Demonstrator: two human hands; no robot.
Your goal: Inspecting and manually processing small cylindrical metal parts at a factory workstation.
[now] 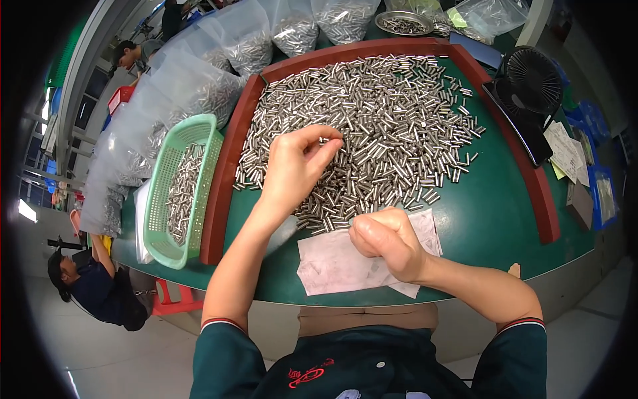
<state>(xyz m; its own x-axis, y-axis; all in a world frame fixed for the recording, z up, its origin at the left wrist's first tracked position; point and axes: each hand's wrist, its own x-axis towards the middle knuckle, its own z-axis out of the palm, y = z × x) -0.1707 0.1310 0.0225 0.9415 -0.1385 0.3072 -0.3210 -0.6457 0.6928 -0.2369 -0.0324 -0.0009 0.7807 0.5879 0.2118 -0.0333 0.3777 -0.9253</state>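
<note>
Smooth, glossy metal pins, matt cloth, plastic basket.

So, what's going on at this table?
A person works over short metal pins heaped on a green table, inside a red frame. The left hand is over the heap, thumb and fingertips together. The right hand is closed above a pinkish cloth; any contents are hidden. More pins lie in a green basket.

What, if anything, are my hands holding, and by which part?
Can't be told: the left hand is pinched, the right hand fisted, and neither clearly shows anything gripped.
</note>
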